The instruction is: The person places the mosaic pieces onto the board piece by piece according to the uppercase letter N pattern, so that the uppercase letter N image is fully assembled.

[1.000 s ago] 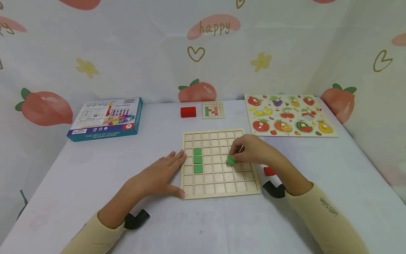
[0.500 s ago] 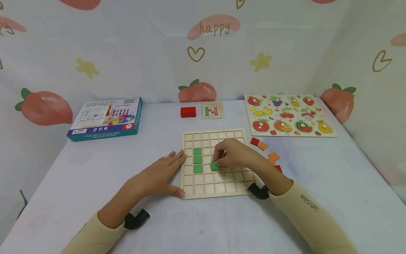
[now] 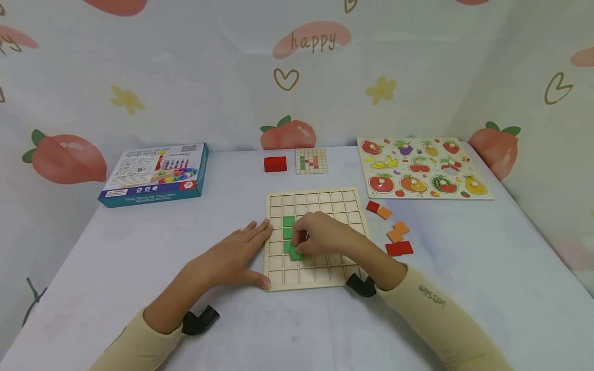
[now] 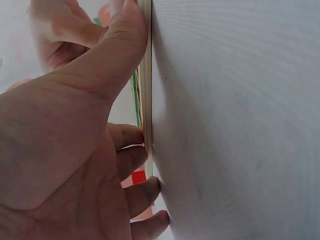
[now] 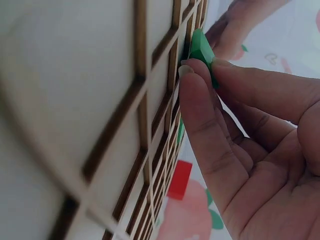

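Observation:
A square wooden grid board (image 3: pixel 325 281) lies flat on the table. Three green tiles (image 3: pixel 289 221) fill cells one under another in its second column from the left. Between thumb and fingertips my right hand (image 3: pixel 320 234) pinches a fourth-colour-matching green tile (image 5: pixel 201 50), tilted close over the board at the lower end of that column. In the head view this tile (image 3: pixel 295 254) overlaps the lowest placed one. My left hand (image 3: pixel 234 255) lies with fingers spread along the board's left edge, its thumb (image 4: pixel 120 50) at the near corner and fingertips touching the rim.
Red tiles (image 3: pixel 399 249) and orange tiles (image 3: pixel 395 235) lie loose right of the board. Behind it are a red block (image 3: pixel 275 164) and a small pattern card (image 3: pixel 312 161). A fruit puzzle board (image 3: pixel 424 170) lies back right, a boxed bead set (image 3: pixel 155 174) back left.
My right hand has carried the green tile leftward across the board, from its right side to the green column. The loose red and orange tiles have come into view. My left hand stays put.

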A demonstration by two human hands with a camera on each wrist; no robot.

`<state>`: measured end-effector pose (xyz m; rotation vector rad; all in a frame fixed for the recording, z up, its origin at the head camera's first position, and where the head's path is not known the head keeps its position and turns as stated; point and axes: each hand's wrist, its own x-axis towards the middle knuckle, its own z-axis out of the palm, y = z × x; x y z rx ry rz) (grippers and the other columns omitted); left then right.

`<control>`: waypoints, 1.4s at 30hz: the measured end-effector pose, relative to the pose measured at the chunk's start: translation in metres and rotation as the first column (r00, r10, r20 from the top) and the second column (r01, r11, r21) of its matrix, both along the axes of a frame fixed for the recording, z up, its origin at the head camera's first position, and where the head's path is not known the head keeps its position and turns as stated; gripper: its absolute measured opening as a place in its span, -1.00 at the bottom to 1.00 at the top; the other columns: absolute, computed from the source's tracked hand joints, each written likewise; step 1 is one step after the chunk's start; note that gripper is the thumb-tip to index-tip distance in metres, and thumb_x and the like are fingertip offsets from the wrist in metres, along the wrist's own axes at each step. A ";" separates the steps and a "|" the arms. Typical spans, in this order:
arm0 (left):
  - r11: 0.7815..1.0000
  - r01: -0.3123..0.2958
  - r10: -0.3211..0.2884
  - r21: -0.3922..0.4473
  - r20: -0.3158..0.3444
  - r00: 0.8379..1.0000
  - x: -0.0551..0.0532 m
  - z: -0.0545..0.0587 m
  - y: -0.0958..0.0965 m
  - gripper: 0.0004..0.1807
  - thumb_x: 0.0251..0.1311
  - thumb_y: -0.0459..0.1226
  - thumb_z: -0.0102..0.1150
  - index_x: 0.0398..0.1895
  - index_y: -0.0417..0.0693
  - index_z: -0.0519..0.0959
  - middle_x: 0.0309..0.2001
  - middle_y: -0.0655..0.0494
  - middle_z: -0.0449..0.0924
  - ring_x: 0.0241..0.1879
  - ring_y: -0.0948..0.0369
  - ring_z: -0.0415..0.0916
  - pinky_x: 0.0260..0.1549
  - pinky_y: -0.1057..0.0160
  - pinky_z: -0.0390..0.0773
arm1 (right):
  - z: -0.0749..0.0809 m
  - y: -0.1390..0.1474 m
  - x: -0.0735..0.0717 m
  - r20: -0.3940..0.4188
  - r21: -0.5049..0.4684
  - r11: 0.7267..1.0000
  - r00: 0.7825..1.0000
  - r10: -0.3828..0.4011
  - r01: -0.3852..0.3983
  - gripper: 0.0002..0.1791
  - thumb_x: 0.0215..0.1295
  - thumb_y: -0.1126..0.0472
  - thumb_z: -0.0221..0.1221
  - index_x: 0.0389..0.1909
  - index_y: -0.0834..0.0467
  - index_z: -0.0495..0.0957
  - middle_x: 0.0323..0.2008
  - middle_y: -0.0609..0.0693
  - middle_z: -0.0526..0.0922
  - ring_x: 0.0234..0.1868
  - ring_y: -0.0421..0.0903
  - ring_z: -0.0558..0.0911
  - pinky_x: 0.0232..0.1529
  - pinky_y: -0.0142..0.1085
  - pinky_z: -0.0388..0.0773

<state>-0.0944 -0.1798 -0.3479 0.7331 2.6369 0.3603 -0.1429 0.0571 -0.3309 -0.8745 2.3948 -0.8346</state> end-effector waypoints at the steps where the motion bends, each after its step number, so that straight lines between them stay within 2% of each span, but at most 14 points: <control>1: 1.000 0.001 -0.001 0.000 -0.001 1.000 0.000 0.000 0.000 0.33 -0.10 0.35 0.38 0.61 -0.13 -0.02 0.60 -0.02 -0.14 0.55 -0.12 -0.19 0.43 -0.17 0.01 | 0.000 -0.002 0.001 -0.001 -0.004 1.000 1.000 0.004 -0.004 -0.80 0.19 0.37 0.38 -0.53 0.05 0.62 -0.53 -0.17 0.59 -0.40 -0.18 0.53 -0.33 -0.34 0.52; 7: 1.000 0.004 -0.004 0.003 -0.006 1.000 0.000 -0.001 -0.002 0.33 -0.10 0.35 0.38 0.61 -0.13 -0.02 0.60 -0.03 -0.13 0.55 -0.11 -0.18 0.42 -0.18 0.02 | -0.002 -0.011 0.006 -0.026 -0.010 1.000 0.999 0.024 -0.025 -0.78 0.17 0.37 0.39 -0.55 0.06 0.60 -0.55 -0.16 0.57 -0.41 -0.19 0.51 -0.35 -0.35 0.49; 16: 1.000 0.000 0.000 0.001 0.001 1.000 -0.001 -0.002 -0.003 0.33 -0.10 0.36 0.37 0.61 -0.11 -0.02 0.61 -0.01 -0.14 0.55 -0.10 -0.19 0.43 -0.17 0.02 | 0.001 -0.016 0.014 -0.014 0.054 0.998 1.000 0.027 -0.026 -0.78 0.20 0.35 0.38 -0.55 0.05 0.60 -0.58 -0.15 0.56 -0.46 -0.19 0.50 -0.39 -0.33 0.48; 26: 1.000 -0.004 0.004 -0.007 0.013 1.000 -0.001 -0.002 -0.002 0.33 -0.11 0.36 0.36 0.61 -0.11 -0.03 0.61 -0.01 -0.15 0.55 -0.10 -0.20 0.43 -0.17 0.01 | 0.001 -0.015 0.015 -0.046 0.071 0.997 0.998 0.042 -0.039 -0.82 0.22 0.30 0.37 -0.55 0.04 0.67 -0.59 -0.20 0.59 -0.47 -0.22 0.52 -0.37 -0.34 0.51; 29: 1.000 -0.004 0.004 -0.010 0.010 1.000 -0.001 -0.002 -0.002 0.34 -0.11 0.37 0.36 0.61 -0.10 -0.03 0.61 0.00 -0.15 0.56 -0.09 -0.21 0.43 -0.16 0.01 | 0.002 -0.011 0.009 -0.037 0.057 0.998 0.999 0.027 -0.025 -0.84 0.23 0.31 0.36 -0.52 0.04 0.69 -0.55 -0.20 0.60 -0.43 -0.21 0.53 -0.34 -0.34 0.52; 34: 1.000 0.003 -0.003 -0.006 0.004 1.000 -0.001 -0.003 -0.001 0.34 -0.11 0.38 0.35 0.62 -0.10 -0.04 0.61 0.01 -0.16 0.56 -0.07 -0.22 0.44 -0.15 0.00 | 0.010 0.010 -0.007 -0.079 0.040 0.998 0.996 -0.037 0.040 -0.87 0.24 0.31 0.33 -0.48 0.07 0.69 -0.51 -0.17 0.61 -0.38 -0.17 0.53 -0.29 -0.30 0.52; 38: 1.000 0.007 -0.007 -0.015 -0.002 1.000 -0.002 -0.004 -0.001 0.35 -0.12 0.39 0.33 0.62 -0.10 -0.04 0.61 0.02 -0.16 0.56 -0.07 -0.23 0.44 -0.15 0.00 | 0.016 0.041 -0.024 -0.113 0.059 0.989 0.985 -0.131 0.139 -0.90 0.26 0.29 0.31 -0.44 0.11 0.71 -0.47 -0.12 0.62 -0.32 -0.10 0.52 -0.24 -0.23 0.51; 42: 1.000 0.005 -0.005 -0.029 -0.006 1.000 -0.002 -0.004 0.000 0.36 -0.13 0.40 0.33 0.62 -0.10 -0.04 0.61 0.02 -0.16 0.56 -0.06 -0.23 0.44 -0.14 0.00 | 0.015 0.079 -0.043 -0.093 0.077 0.962 0.962 -0.256 0.263 -0.93 0.31 0.28 0.29 -0.34 0.18 0.72 -0.45 -0.03 0.63 -0.38 -0.05 0.54 -0.32 -0.21 0.51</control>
